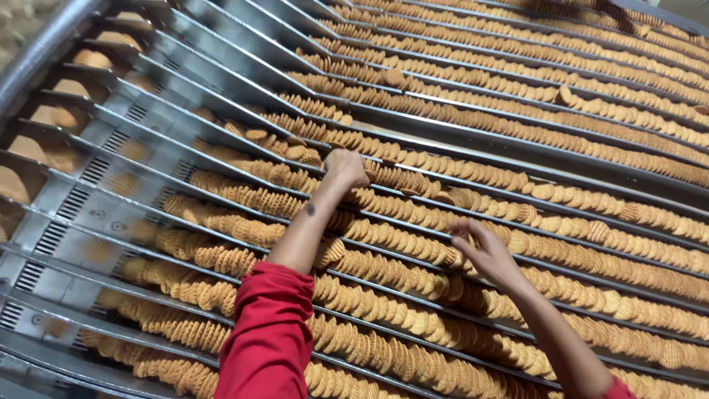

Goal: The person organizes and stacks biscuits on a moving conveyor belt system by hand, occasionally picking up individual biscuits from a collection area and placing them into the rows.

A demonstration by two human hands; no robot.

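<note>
The left hand [346, 168] was closed into a loose fist, knuckles up, pressed down on the biscuits [413, 181] of one lane just past the picture's centre; whether the curled fingers gripped any biscuit could not be told. Its forearm ran back toward six o'clock into a red sleeve [269, 332]. The right hand [480, 247] lay toward four o'clock from the left, in a nearer lane, with the fingers [461, 230] bent and drawn close together, their tips pinched on the edge of a round biscuit standing in the row.

Both hands worked over a wide metal conveyor [170, 55] divided by long steel rails [517, 148] into many parallel lanes, running from nine o'clock to three o'clock. Each lane carried golden, patterned biscuits shingled on edge in a tight line. Toward ten o'clock the lanes were partly bare, showing slotted steel plates [96, 170] and curved chutes [29, 177] with single biscuits lying flat. A thick metal pipe [37, 52] edged the machine at eleven o'clock.
</note>
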